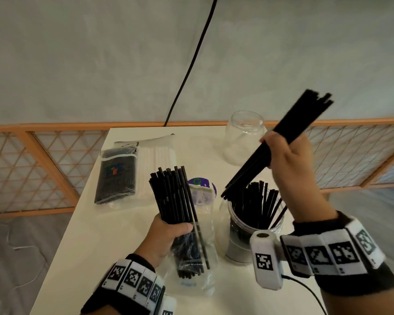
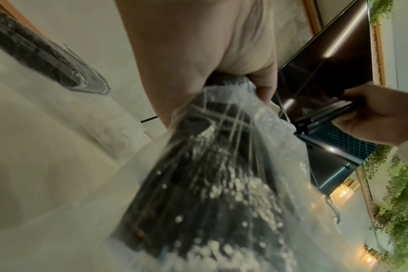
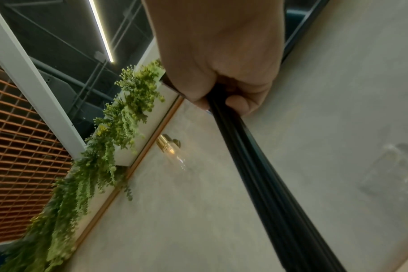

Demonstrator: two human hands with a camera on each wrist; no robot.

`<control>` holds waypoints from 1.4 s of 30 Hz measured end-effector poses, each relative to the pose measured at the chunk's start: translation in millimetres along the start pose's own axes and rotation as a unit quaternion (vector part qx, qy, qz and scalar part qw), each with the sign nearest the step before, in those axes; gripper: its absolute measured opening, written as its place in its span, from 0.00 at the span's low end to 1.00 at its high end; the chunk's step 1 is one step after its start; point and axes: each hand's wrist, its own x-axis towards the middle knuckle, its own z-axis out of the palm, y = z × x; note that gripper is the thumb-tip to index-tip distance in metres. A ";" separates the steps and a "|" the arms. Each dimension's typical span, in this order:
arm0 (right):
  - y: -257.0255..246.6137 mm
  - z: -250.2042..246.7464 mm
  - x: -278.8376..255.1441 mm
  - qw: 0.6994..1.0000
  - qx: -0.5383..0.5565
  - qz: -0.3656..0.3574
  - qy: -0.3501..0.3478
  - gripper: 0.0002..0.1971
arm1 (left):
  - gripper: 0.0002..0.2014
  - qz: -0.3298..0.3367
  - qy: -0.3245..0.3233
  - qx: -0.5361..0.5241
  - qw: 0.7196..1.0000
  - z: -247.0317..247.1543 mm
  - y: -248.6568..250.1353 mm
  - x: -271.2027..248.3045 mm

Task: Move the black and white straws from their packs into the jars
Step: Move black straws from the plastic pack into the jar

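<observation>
My left hand (image 1: pixel 168 235) grips an opened clear pack of black straws (image 1: pixel 180 201) upright over the white table (image 1: pixel 77 258); the same pack (image 2: pixel 210 174) fills the left wrist view. My right hand (image 1: pixel 289 164) holds a slanted bundle of black straws (image 1: pixel 280 142), its lower ends just above a glass jar (image 1: pixel 255 226) that holds many black straws. That bundle (image 3: pixel 256 165) runs out from my right hand (image 3: pixel 221 73) in the right wrist view. An empty glass jar (image 1: pixel 245 137) stands at the back. A sealed black straw pack (image 1: pixel 116 176) and a white straw pack (image 1: pixel 156 160) lie at the left.
A purple lid (image 1: pixel 201 185) lies between the held pack and the filled jar. A black cable (image 1: pixel 191 64) hangs down behind the table. Wooden lattice screens (image 1: pixel 32 169) flank the table. A wrist camera cable (image 1: pixel 305 289) trails near the front right.
</observation>
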 end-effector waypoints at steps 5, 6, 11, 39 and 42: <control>10.4 -30.2 -3.7 0.996 -0.077 -0.029 0.017 0.17 | 0.20 -0.011 0.014 -0.011 1.000 1.7 1.5 1.2; 15.6 -32.1 -6.6 0.995 -0.101 -0.022 0.010 0.17 | 0.20 -0.011 0.014 -0.009 1.000 2.7 2.1 1.1; 51.3 -28.4 -25.2 0.978 -0.199 0.051 -0.048 0.15 | 0.15 -0.013 0.015 0.002 1.000 7.4 5.9 0.2; 32.0 65.0 -68.0 0.927 -0.086 0.094 -0.353 0.15 | 0.19 0.048 -0.059 -0.038 0.996 11.5 28.4 -13.6; 34.5 69.5 -70.9 0.922 -0.060 0.110 -0.367 0.16 | 0.20 0.038 -0.065 -0.044 0.996 8.8 26.9 -16.1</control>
